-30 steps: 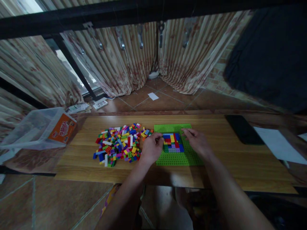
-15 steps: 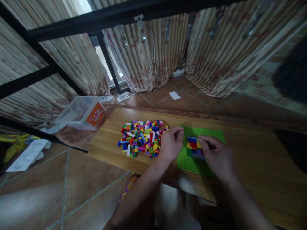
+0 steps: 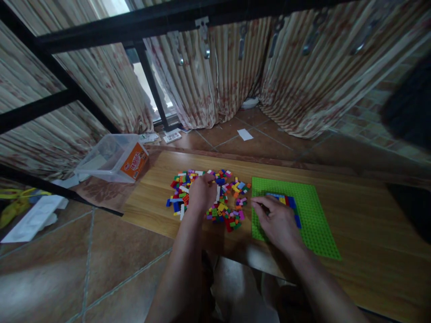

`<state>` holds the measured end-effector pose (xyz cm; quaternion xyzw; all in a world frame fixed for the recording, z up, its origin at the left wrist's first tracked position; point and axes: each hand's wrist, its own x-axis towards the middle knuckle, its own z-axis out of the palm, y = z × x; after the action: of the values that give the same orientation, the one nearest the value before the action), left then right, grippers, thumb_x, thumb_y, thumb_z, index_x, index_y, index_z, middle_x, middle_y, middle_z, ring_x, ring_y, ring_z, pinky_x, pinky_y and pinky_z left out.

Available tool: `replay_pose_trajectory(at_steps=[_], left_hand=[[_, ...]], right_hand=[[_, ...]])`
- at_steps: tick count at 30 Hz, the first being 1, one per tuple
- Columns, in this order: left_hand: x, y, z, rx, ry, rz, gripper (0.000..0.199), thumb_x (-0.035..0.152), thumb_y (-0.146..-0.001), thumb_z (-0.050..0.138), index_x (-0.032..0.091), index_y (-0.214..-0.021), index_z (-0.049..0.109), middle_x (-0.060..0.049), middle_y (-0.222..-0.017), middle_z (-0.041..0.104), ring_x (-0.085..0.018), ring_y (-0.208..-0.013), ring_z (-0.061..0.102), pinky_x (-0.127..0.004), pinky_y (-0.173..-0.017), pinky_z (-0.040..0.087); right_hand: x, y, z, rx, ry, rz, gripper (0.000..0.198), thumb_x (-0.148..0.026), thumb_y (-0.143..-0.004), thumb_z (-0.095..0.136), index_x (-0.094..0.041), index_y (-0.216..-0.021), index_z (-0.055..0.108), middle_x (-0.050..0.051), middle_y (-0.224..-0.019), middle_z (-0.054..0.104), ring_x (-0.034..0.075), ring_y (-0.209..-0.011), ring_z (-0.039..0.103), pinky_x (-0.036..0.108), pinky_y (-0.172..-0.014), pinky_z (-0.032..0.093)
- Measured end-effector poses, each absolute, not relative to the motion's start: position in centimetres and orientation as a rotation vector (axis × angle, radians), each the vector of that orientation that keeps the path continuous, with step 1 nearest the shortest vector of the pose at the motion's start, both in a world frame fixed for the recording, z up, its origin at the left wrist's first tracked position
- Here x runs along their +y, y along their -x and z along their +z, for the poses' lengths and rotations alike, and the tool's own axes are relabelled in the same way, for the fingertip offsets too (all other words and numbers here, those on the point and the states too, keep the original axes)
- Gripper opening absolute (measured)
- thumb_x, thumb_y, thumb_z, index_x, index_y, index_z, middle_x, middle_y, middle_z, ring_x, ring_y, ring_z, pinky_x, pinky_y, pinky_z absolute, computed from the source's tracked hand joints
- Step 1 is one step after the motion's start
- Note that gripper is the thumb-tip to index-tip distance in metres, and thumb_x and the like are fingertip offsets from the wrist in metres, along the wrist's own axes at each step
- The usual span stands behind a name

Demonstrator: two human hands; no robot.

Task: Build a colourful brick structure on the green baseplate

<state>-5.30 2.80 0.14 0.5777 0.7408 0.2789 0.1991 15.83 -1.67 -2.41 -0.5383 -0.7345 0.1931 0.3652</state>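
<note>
My left hand [image 3: 203, 194] is over the heap of coloured toy bricks [image 3: 222, 207], its fingers curled down among them. Whatever those fingers hold is hidden. My right hand [image 3: 278, 220] hovers above the left part of the green studded baseplate [image 3: 318, 224], thumb and fingertips drawn together near its left edge. Anything in that pinch is too small to make out. On the baseplate sits a block of joined bricks [image 3: 293, 207] in blue, red and yellow, partly covered by my right hand.
The wooden table [image 3: 363, 224] carries both heap and baseplate. A clear plastic box [image 3: 112, 157] with an orange label stands beyond its left end. A dark flat object [image 3: 411, 211] lies at the right. Black metal bars [image 3: 161, 27] and curtains [image 3: 215, 85] are behind.
My left hand has moved left, from beside the baseplate to over the brick heap. My right hand has shifted left, off the joined bricks' right side, uncovering more of the baseplate.
</note>
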Motion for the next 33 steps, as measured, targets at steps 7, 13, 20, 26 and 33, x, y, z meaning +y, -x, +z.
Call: replay_pose_trajectory(at_steps=[7,13,20,26,33], left_hand=[[1.8,5.4,0.3,2.052,-1.915,0.432,0.034,0.016,-0.075,0.062,0.017,-0.107,0.072,-0.014,-0.113,0.064,-0.024,-0.096,0.064,-0.034,-0.092,0.048],[1.6,5.3,0.3,2.002,-2.079,0.337,0.03,0.018,-0.079,0.058,0.015,-0.105,0.072,-0.016,-0.104,0.066,-0.027,-0.112,0.057,-0.036,-0.099,0.044],[1.9,4.9,0.0,2.016,-2.051,0.387,0.03,0.012,-0.076,0.057,0.016,-0.102,0.072,-0.015,-0.115,0.063,-0.025,-0.111,0.057,-0.034,-0.098,0.045],[2.1,4.4,-0.6,2.051,-2.123,0.452,0.019,0.017,-0.078,0.057,0.012,-0.088,0.073,-0.017,-0.104,0.066,-0.028,-0.114,0.055,-0.036,-0.099,0.045],[2.3,4.4,-0.1,2.071,-2.026,0.477,0.022,0.008,-0.075,0.053,0.011,-0.085,0.073,-0.017,-0.104,0.065,-0.025,-0.105,0.059,-0.033,-0.094,0.046]], right_hand=[[-1.7,-15.2,-2.2,-1.908,1.386,0.516,0.02,-0.026,-0.091,0.052,-0.02,-0.09,0.07,0.005,-0.089,0.072,0.018,-0.08,0.067,0.03,-0.074,0.048],[-1.6,-15.4,-2.4,-1.92,1.412,0.525,0.02,-0.026,-0.092,0.052,-0.021,-0.09,0.071,0.005,-0.09,0.072,0.018,-0.081,0.067,0.03,-0.075,0.048],[-1.5,-15.6,-2.3,-1.916,1.42,0.531,0.02,-0.026,-0.092,0.051,-0.021,-0.091,0.071,0.004,-0.088,0.073,0.018,-0.08,0.067,0.03,-0.076,0.047],[-1.5,-15.6,-2.2,-1.919,1.416,0.528,0.019,-0.024,-0.092,0.052,-0.021,-0.092,0.071,0.004,-0.088,0.072,0.018,-0.081,0.067,0.03,-0.076,0.047],[-1.5,-15.9,-2.2,-1.927,1.406,0.521,0.019,-0.022,-0.092,0.052,-0.021,-0.091,0.071,0.004,-0.087,0.071,0.017,-0.079,0.066,0.028,-0.074,0.046]])
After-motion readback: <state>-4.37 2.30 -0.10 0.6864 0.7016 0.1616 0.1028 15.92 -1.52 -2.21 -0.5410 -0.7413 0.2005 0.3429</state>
